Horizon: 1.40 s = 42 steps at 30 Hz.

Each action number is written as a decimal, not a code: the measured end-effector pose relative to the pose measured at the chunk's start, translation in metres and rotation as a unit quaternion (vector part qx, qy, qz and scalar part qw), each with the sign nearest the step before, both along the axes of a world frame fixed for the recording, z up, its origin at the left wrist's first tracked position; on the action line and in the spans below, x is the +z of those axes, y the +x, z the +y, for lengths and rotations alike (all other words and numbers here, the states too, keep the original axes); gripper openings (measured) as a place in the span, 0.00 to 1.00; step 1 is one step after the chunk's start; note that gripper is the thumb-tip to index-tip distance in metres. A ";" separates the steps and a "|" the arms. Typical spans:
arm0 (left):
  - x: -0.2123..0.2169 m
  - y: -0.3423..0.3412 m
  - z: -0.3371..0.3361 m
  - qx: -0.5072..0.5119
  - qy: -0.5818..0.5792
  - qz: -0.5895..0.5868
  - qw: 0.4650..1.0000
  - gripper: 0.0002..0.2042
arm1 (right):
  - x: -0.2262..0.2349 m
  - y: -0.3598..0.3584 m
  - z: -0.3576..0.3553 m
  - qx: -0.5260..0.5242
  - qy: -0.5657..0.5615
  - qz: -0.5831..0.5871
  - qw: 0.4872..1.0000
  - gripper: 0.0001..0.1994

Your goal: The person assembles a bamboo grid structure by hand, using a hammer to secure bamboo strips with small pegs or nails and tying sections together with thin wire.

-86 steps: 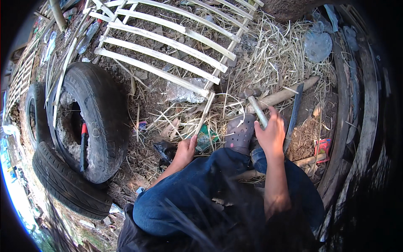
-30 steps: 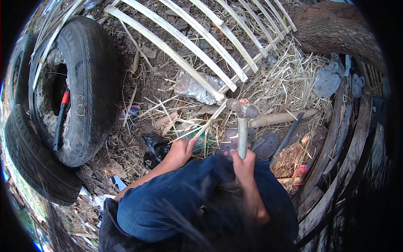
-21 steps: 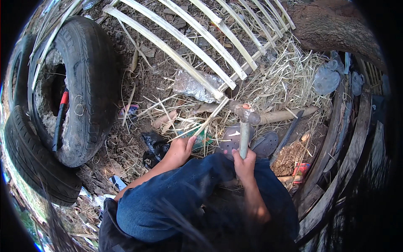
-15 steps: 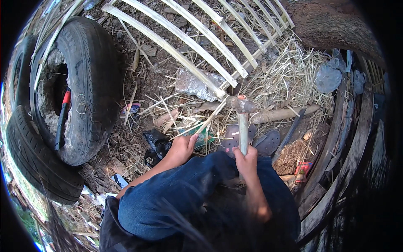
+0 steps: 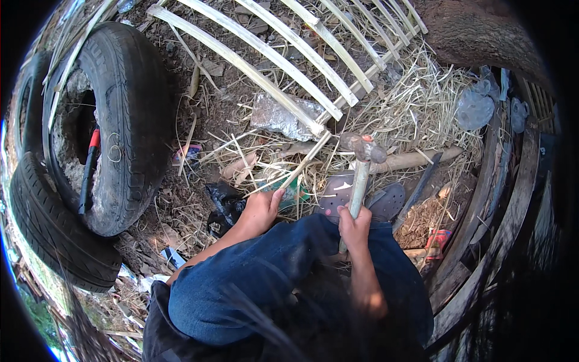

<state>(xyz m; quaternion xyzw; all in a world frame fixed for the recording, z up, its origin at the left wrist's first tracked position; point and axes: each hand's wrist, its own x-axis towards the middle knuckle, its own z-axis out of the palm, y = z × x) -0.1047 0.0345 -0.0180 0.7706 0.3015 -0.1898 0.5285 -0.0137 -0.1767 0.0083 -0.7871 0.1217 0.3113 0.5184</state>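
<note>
Right hand (image 5: pixel 354 224) is wrapped tight around a pale wooden hammer (image 5: pixel 362 175) handle, its rusty head raised above the straw. Left hand (image 5: pixel 262 210) has fingers curled down onto a thin bamboo slat (image 5: pixel 304 161), beside a small green packet (image 5: pixel 294 193). A crumpled silver foil wrapper (image 5: pixel 282 117) lies beyond, under the pale slatted frame (image 5: pixel 265 54). Two worn tyres (image 5: pixel 129 114) crowd the left; curved planks (image 5: pixel 482 241) hem the right, leaving little open ground.

A crumpled silvery foil wrapper (image 5: pixel 281 117) lies centre-top under the slats; a small pink-blue packet (image 5: pixel 188 155) sits left of centre; a red patterned packet (image 5: pixel 438 239) lies lower right.
</note>
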 end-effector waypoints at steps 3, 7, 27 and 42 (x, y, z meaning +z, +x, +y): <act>0.000 0.001 -0.001 -0.002 0.001 -0.009 1.000 0.23 | 0.001 0.004 -0.005 0.010 0.000 0.001 1.000 0.05; -0.006 -0.004 0.000 0.011 0.002 -0.013 1.000 0.24 | 0.025 0.021 0.016 0.113 -0.034 -0.048 0.992 0.05; 0.002 0.007 0.001 -0.001 0.000 0.026 1.000 0.24 | 0.015 0.020 0.015 0.113 -0.087 -0.051 0.988 0.07; -0.003 0.007 -0.003 0.003 0.015 -0.007 1.000 0.23 | 0.011 0.019 0.011 0.129 -0.090 -0.078 0.984 0.06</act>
